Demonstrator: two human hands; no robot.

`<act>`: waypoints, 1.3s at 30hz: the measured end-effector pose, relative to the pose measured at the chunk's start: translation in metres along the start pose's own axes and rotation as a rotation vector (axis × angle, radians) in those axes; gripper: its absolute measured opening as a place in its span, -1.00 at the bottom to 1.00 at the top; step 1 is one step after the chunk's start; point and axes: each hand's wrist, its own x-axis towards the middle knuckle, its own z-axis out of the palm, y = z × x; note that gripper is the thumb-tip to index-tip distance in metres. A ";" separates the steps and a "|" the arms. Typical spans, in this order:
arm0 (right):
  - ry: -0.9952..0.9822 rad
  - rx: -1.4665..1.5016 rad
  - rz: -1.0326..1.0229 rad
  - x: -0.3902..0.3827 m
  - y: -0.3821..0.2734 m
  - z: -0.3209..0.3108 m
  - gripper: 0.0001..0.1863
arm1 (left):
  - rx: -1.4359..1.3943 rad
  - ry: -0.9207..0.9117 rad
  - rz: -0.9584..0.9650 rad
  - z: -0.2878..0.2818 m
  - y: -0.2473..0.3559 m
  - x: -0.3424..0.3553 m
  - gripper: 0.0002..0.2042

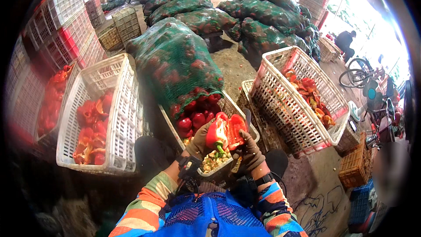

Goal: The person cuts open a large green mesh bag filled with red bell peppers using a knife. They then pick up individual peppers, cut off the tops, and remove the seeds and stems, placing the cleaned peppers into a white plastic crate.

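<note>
In my gloved left hand (199, 142), a red pepper (217, 132) is split open, showing pale pith and seeds, with its green stem pointing down. My gloved right hand (250, 149) grips the other side of the pepper and a knife (247, 118), whose blade rises behind it. Below my hands is a long pale crate (233, 107) with whole red peppers (197, 118) at the back and yellowish seed cores (210, 163) at the front. A green mesh sack (175, 66) of peppers lies over the crate's far end, its mouth opening onto the peppers.
White crates (70, 149) of cut peppers flank me, another (294, 105) at right. Stacked crates (57, 22) rise left; full sacks (267, 22) pile ahead. At far right are a crouching person (344, 44), a bicycle (355, 74), an orange crate (353, 166) and cables (315, 210) on the floor.
</note>
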 end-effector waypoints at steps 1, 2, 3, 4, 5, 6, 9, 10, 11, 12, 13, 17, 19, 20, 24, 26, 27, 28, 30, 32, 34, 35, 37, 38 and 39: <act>0.020 -0.062 0.014 0.009 -0.001 -0.006 -0.64 | -0.023 0.034 0.014 -0.015 0.000 0.005 -0.71; 0.039 -0.125 0.028 0.016 -0.001 -0.010 -0.64 | -0.048 0.068 0.029 -0.029 0.000 0.008 -0.71; 0.173 -0.270 -0.227 0.010 0.001 0.007 -0.67 | 0.035 0.082 0.081 -0.030 0.003 0.008 -0.70; 0.304 -0.567 -0.549 0.019 0.005 0.003 -0.69 | 0.020 0.124 0.111 -0.029 0.005 0.008 -0.70; 0.290 -0.700 -0.860 0.022 0.010 -0.001 -0.64 | 0.005 0.166 0.140 -0.029 0.007 0.007 -0.70; 0.269 -0.826 -1.169 0.020 0.013 0.003 -0.58 | -0.012 0.213 0.167 -0.030 0.007 0.004 -0.70; -0.029 -1.222 -0.930 0.008 0.019 0.031 -0.47 | 0.105 0.213 0.192 -0.036 0.008 0.005 -0.72; -0.095 -1.419 -0.942 0.006 0.015 0.052 -0.47 | 0.142 0.190 0.193 -0.032 0.013 0.004 -0.73; -0.101 -1.431 -0.878 0.011 0.015 0.053 -0.50 | 0.087 0.039 0.159 -0.047 0.018 0.003 -0.77; -0.097 -1.406 -0.834 0.015 0.017 0.051 -0.50 | 0.146 0.150 0.218 -0.045 0.017 0.004 -0.77; -0.092 -1.382 -0.789 0.020 0.019 0.047 -0.51 | 0.204 0.262 0.276 -0.042 0.014 0.005 -0.77; -0.147 -1.270 -0.738 0.035 0.029 0.042 -0.54 | 0.299 0.332 0.262 -0.062 0.014 0.002 -0.73; -0.073 -1.501 -0.610 0.026 0.027 0.051 -0.56 | 0.207 0.253 0.166 -0.061 0.019 -0.006 -0.72; -0.083 -1.423 -0.590 0.026 0.030 0.054 -0.56 | 0.211 0.270 0.185 -0.067 0.019 -0.005 -0.72; -0.129 -0.936 -0.400 0.035 0.034 0.039 -0.59 | 0.179 0.292 0.069 -0.027 0.026 -0.002 -0.79; -0.071 -0.799 -0.147 0.022 0.030 0.067 -0.65 | 0.359 0.213 0.018 -0.059 0.039 0.004 -0.80; -0.074 -0.856 -0.303 0.029 0.036 0.059 -0.67 | 0.273 0.186 -0.108 -0.056 0.041 0.008 -0.80; -0.083 -0.914 -0.453 0.031 0.039 0.062 -0.70 | 0.189 0.202 -0.129 -0.035 0.044 0.003 -0.80; -0.025 -0.923 -0.218 0.023 0.033 0.066 -0.71 | 0.137 0.366 -0.030 -0.058 0.029 0.013 -0.80; 0.126 -1.074 -0.568 0.050 0.052 0.018 -0.69 | 0.110 0.489 0.138 -0.024 0.014 0.014 -0.80; 0.182 -0.973 -0.530 0.043 0.063 0.033 -0.64 | 0.182 0.711 0.346 -0.040 0.007 0.011 -0.79; 0.228 -1.055 -0.614 0.047 0.070 0.033 -0.66 | 0.138 0.667 0.419 -0.064 0.004 0.014 -0.78; 0.348 -1.181 -0.755 0.047 0.076 0.030 -0.69 | 0.298 0.728 0.553 -0.073 -0.004 0.018 -0.80; 0.405 -1.229 -0.805 0.045 0.078 0.029 -0.70 | 0.378 0.757 0.621 -0.078 -0.007 0.020 -0.81; 0.467 -1.275 -0.859 0.042 0.078 0.031 -0.71 | 0.362 0.737 0.641 -0.081 -0.003 0.026 -0.80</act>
